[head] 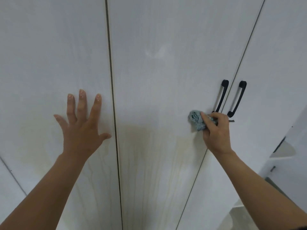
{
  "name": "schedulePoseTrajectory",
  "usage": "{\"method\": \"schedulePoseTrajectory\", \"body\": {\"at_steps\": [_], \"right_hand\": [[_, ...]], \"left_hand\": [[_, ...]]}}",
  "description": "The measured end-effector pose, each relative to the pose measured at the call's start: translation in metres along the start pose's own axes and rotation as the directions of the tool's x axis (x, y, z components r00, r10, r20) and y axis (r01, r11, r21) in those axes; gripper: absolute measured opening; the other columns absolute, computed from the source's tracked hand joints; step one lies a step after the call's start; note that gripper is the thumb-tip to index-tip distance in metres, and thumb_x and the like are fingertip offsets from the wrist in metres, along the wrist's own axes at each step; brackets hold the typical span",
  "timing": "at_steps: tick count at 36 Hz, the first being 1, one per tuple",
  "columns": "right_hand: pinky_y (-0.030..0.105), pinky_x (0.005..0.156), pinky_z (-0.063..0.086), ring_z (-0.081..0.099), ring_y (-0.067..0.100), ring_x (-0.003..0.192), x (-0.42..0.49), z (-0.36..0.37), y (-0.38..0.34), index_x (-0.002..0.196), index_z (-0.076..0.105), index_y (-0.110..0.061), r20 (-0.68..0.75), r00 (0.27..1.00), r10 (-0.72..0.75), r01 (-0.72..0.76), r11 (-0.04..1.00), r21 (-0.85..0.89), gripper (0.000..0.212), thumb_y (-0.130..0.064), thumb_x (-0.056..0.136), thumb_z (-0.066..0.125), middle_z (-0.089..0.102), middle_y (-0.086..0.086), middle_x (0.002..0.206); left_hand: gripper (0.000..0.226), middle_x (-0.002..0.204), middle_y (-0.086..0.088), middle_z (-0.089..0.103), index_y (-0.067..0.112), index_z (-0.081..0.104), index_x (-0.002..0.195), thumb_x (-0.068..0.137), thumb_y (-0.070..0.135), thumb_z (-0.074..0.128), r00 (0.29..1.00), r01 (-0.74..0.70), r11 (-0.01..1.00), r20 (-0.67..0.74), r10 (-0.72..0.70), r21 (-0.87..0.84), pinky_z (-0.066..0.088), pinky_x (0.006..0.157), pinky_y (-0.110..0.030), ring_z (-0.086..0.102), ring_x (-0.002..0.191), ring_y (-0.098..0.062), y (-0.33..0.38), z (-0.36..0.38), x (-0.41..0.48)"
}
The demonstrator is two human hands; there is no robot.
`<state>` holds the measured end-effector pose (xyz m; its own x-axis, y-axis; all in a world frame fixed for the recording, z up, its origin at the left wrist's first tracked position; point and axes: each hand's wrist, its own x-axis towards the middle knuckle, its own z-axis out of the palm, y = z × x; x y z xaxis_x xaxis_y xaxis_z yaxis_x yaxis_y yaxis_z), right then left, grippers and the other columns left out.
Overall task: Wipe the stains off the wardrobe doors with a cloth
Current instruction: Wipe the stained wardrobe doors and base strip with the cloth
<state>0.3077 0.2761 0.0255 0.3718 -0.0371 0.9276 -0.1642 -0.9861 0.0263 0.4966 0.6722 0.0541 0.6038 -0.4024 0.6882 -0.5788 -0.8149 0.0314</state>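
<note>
Cloth [196, 119] bunched in my right hand [215, 130], pressed on the middle door [157, 72] beside the handles [221, 97]; left hand [83, 128] flat, bracing. Probably best with firm overlapping strokes down over those yellowish streaks [149, 155].

Broad, flat room lay across the middle wardrobe door [162, 55], an unbroken surface from the top of the frame down to its centre. Two black handles [221, 97] (one on either side of the seam, right of centre) stood proud of the panels as the only raised obstacles there. The right hand [216, 131], gripping a bunched cloth [196, 119], sat just below them, its fingers close to the lower end of the nearer handle. The left hand [81, 127] lay spread flat on the left door [41, 47], taking up the left-centre beside the dark seam. Rounded corner shelves [282, 152] crowded the right edge of the frame.
</note>
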Motion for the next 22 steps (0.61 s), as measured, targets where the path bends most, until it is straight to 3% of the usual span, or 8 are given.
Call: {"method": "schedulePoseTrajectory", "body": {"at_steps": [4,8,10,12,15,19,22], "right_hand": [[0.041,0.08,0.045,0.047,0.036,0.096,-0.033,0.019,-0.01,0.13,0.062,0.002,0.004,0.998,0.067,-0.067,0.997,0.035,0.04,0.0,0.09,0.06,0.051,0.018,0.111],[0.034,0.081,0.045,0.046,0.032,0.097,-0.061,0.02,-0.016,0.128,0.066,0.0,0.112,0.987,0.113,-0.122,0.989,0.084,0.052,0.013,0.078,0.072,0.05,0.013,0.11],[0.03,0.082,0.044,0.048,0.028,0.096,-0.057,0.009,-0.017,0.125,0.068,-0.002,0.079,0.98,0.183,-0.191,0.974,0.122,0.05,0.013,0.078,0.065,0.047,0.01,0.111],[0.023,0.08,0.043,0.049,0.021,0.094,-0.046,-0.003,-0.016,0.122,0.07,-0.001,-0.024,0.926,0.377,-0.367,0.913,0.175,0.046,0.008,0.078,0.057,0.049,0.014,0.108],[0.01,0.076,0.043,0.049,0.014,0.095,-0.03,-0.012,-0.01,0.123,0.069,0.001,-0.114,0.778,0.617,-0.564,0.768,0.303,0.043,0.004,0.083,0.052,0.052,0.018,0.108],[0.023,0.083,0.047,0.052,0.015,0.095,-0.031,0.003,-0.014,0.121,0.069,0.001,-0.106,0.685,0.721,-0.657,0.674,0.338,0.034,-0.008,0.092,0.054,0.052,0.017,0.11],[0.018,0.084,0.042,0.054,0.021,0.096,-0.046,0.023,-0.041,0.112,0.069,0.004,-0.078,0.667,0.741,-0.682,0.649,0.338,0.03,-0.007,0.09,0.052,0.052,0.016,0.109]], "left_hand": [[0.153,0.172,-0.015,-0.002,0.027,0.014,0.166,0.042,0.05,0.101,1.0,0.004,1.0,-0.002,-0.004,-0.012,0.024,0.092,-0.093,-0.002,0.156,-0.047,0.001,0.001,0.0],[0.152,0.172,-0.016,-0.003,0.027,0.012,0.166,0.044,0.051,0.1,1.0,0.007,1.0,0.005,-0.007,-0.006,0.023,0.093,-0.093,-0.003,0.156,-0.047,0.0,0.002,0.0],[0.153,0.172,-0.015,-0.005,0.028,0.011,0.166,0.045,0.051,0.1,1.0,0.013,1.0,0.013,-0.013,-0.008,0.022,0.093,-0.093,-0.004,0.156,-0.047,0.0,0.002,0.0],[0.153,0.172,-0.014,-0.007,0.027,0.01,0.166,0.045,0.05,0.1,1.0,0.017,1.0,0.022,-0.017,-0.013,0.022,0.094,-0.093,-0.005,0.156,-0.047,0.002,0.002,0.0],[0.154,0.172,-0.014,-0.009,0.027,0.008,0.166,0.045,0.049,0.101,0.999,0.03,0.999,0.022,-0.03,-0.017,0.021,0.095,-0.093,-0.006,0.156,-0.048,0.004,0.002,0.0],[0.154,0.172,-0.015,-0.01,0.027,0.008,0.166,0.045,0.048,0.101,0.999,0.038,0.999,0.038,-0.037,-0.021,0.021,0.094,-0.093,-0.007,0.156,-0.048,0.006,0.001,0.001],[0.153,0.172,-0.014,-0.012,0.027,0.007,0.166,0.047,0.048,0.1,0.998,0.045,0.999,0.043,-0.044,-0.023,0.02,0.095,-0.093,-0.008,0.156,-0.047,0.007,0.001,0.0]]}}
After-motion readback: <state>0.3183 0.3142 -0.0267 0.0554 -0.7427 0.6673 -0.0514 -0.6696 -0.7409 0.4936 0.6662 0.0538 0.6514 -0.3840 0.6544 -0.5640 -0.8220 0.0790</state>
